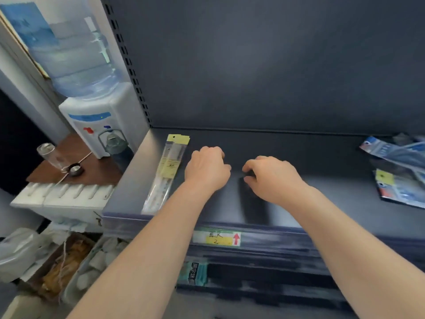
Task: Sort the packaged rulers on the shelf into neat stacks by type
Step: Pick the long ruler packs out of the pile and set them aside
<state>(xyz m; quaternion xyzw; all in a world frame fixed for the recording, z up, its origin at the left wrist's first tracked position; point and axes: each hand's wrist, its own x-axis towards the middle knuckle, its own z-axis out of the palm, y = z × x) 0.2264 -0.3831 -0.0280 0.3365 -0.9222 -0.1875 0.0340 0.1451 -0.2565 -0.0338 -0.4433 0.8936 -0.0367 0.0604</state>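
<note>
A clear packaged ruler (pixel 164 176) with a yellow header card lies lengthwise on the left part of the dark shelf (pixel 322 157). A heap of blue packaged rulers (pixel 400 171) sits at the shelf's right end. My left hand (pixel 207 169) hovers just right of the clear pack, fingers loosely curled with nothing visible in them. My right hand (pixel 271 178) pinches the far end of a dark, blurred long pack (pixel 253 201) that runs toward the shelf's front edge. What the dark pack holds cannot be made out.
A price label (pixel 217 238) with a red arrow sits on the shelf's front rail. Left of the shelf stand a water dispenser (pixel 92 116), a glass bottle (pixel 51 155) on a brown tabletop and boxes on the floor. A lower shelf holds a teal packet (pixel 194 272).
</note>
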